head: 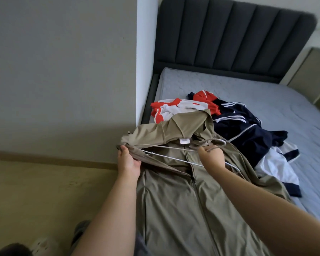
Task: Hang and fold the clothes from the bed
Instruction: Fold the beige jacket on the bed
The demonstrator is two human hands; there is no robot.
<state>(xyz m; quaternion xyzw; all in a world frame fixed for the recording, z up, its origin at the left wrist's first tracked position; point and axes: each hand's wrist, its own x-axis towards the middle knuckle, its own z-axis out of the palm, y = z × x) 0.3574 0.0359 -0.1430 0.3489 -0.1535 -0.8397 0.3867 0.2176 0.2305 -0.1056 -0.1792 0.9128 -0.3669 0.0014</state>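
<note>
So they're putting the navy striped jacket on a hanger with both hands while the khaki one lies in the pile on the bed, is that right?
Swapped: the head view shows the khaki jacket going on the hanger, held by left hand and right hand. The navy striped jacket lies in the pile.

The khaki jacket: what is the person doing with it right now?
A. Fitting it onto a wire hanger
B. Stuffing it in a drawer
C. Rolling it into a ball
A: the left hand holds the khaki jacket shoulder while the right hand grips the wire hanger inside it.

Two bare forearms, no sleeves; left hand (128, 161), right hand (211, 156) ungloved
</note>
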